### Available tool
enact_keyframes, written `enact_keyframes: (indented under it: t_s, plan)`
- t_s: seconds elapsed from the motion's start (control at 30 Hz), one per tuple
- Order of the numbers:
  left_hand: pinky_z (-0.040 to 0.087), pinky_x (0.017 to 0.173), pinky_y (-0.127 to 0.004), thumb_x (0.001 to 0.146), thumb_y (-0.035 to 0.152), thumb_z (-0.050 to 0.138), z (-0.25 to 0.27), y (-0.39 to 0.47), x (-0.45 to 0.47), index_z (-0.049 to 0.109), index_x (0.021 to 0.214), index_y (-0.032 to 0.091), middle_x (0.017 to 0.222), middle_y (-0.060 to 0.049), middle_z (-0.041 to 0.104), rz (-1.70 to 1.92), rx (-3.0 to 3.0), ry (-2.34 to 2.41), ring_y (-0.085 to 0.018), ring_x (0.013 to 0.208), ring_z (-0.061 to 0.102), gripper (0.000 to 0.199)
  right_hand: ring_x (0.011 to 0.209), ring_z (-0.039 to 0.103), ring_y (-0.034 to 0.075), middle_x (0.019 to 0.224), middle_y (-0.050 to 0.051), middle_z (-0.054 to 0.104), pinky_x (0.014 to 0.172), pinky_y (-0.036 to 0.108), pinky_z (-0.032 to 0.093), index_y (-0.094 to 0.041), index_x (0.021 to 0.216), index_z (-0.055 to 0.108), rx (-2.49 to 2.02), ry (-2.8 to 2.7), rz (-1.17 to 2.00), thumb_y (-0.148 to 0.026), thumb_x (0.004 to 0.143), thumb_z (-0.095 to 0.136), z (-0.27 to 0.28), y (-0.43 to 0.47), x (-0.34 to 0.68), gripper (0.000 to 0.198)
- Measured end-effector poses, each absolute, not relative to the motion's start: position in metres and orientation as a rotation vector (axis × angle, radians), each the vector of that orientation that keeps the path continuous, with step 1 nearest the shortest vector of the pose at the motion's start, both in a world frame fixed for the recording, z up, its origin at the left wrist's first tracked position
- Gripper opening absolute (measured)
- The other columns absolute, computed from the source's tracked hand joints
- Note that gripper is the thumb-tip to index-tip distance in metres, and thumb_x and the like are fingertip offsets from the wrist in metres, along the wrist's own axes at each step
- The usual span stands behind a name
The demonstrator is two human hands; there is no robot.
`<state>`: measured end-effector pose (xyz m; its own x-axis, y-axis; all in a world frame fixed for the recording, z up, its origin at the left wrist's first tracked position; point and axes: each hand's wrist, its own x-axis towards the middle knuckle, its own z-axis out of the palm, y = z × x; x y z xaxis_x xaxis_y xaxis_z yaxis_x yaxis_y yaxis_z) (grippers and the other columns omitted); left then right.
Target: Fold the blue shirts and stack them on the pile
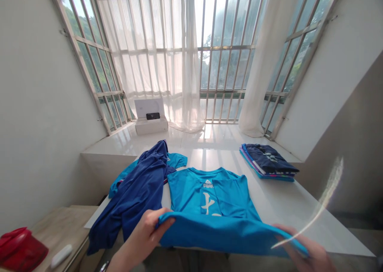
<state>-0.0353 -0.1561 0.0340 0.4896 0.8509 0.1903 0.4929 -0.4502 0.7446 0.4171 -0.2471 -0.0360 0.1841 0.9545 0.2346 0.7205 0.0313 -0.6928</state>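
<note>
A bright blue T-shirt (236, 198) with white lettering lies spread on the white table before me, its collar pointing away. One sleeve is folded in across its chest. My left hand (149, 230) pinches the near hem at its left end, thumb on top. At the other end of that hem, my right hand (308, 248) grips the cloth, partly blurred and cut by the frame's edge. Between both hands the hem is raised and stretched, curling over the lower part of the lettering. To the left, a rumpled dark blue garment (137, 192) lies over another bright blue one (178, 159).
At the right stands a stack of folded clothes (269, 160). A white box (151, 124) with a dark phone-like object (153, 116) sits on the windowsill ledge. Low on the left are a red item (22, 248) and a white oblong object (61, 256). Sheer curtains hang before barred windows.
</note>
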Motion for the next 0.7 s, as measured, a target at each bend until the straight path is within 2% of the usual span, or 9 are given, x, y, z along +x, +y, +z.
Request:
enact_keyframes:
  t_s: [0.1, 0.17, 0.23, 0.43, 0.53, 0.7]
  plan:
    - [0.039, 0.06, -0.022, 0.099, 0.047, 0.045, 0.046, -0.106, -0.024, 0.061, 0.077, 0.017, 0.067, 0.003, 0.056, 0.821, 2.129, 1.087, -0.012, 0.061, 0.045, 0.041, 0.071, 0.073, 0.024, 0.082, 0.002, 0.079, 0.063, 0.028, 0.059, -0.026, 0.096, 0.077, -1.706, -1.542, 0.439, -0.065, 0.083, 0.056, -0.003, -0.194, 0.406, 0.047]
    - [0.037, 0.06, -0.023, 0.098, 0.048, 0.046, 0.046, -0.067, -0.014, 0.058, 0.074, 0.017, 0.067, 0.003, 0.053, 0.841, 2.132, 1.121, -0.012, 0.063, 0.044, 0.041, 0.082, 0.072, 0.025, 0.089, 0.003, 0.079, 0.071, 0.028, 0.057, -0.023, 0.098, 0.075, -1.696, -1.586, 0.405, -0.063, 0.086, 0.052, 0.01, -0.154, 0.398, 0.048]
    - [0.035, 0.059, -0.023, 0.096, 0.047, 0.046, 0.038, -0.029, -0.004, 0.057, 0.07, 0.018, 0.065, 0.004, 0.052, 0.792, 2.131, 1.216, -0.013, 0.063, 0.045, 0.041, 0.087, 0.071, 0.026, 0.09, 0.005, 0.079, 0.077, 0.031, 0.055, -0.021, 0.091, 0.074, -1.763, -1.642, 0.353, -0.063, 0.088, 0.046, 0.013, -0.114, 0.391, 0.05]
    - [0.034, 0.06, -0.027, 0.087, 0.039, 0.058, -0.012, 0.029, 0.014, 0.048, 0.057, 0.021, 0.059, 0.002, 0.051, 0.741, 2.106, 1.53, -0.017, 0.061, 0.051, 0.037, 0.091, 0.072, 0.029, 0.09, 0.011, 0.079, 0.077, 0.033, 0.051, -0.021, 0.083, 0.072, -1.956, -1.692, 0.296, -0.056, 0.087, 0.043, -0.025, -0.048, 0.386, 0.045]
    - [0.034, 0.062, -0.028, 0.09, 0.04, 0.057, -0.03, 0.032, 0.013, 0.047, 0.059, 0.021, 0.061, 0.001, 0.054, 0.759, 2.106, 1.606, -0.019, 0.064, 0.055, 0.037, 0.09, 0.072, 0.033, 0.086, 0.015, 0.077, 0.073, 0.036, 0.049, -0.021, 0.075, 0.067, -2.066, -1.642, 0.232, -0.057, 0.09, 0.037, -0.041, -0.042, 0.388, 0.05]
    - [0.032, 0.062, -0.028, 0.095, 0.04, 0.054, -0.039, 0.033, 0.011, 0.049, 0.063, 0.02, 0.062, 0.0, 0.056, 0.766, 2.097, 1.696, -0.019, 0.066, 0.059, 0.037, 0.094, 0.071, 0.034, 0.093, 0.016, 0.077, 0.075, 0.037, 0.047, -0.022, 0.082, 0.066, -2.135, -1.631, 0.222, -0.06, 0.091, 0.034, -0.048, -0.04, 0.389, 0.051]
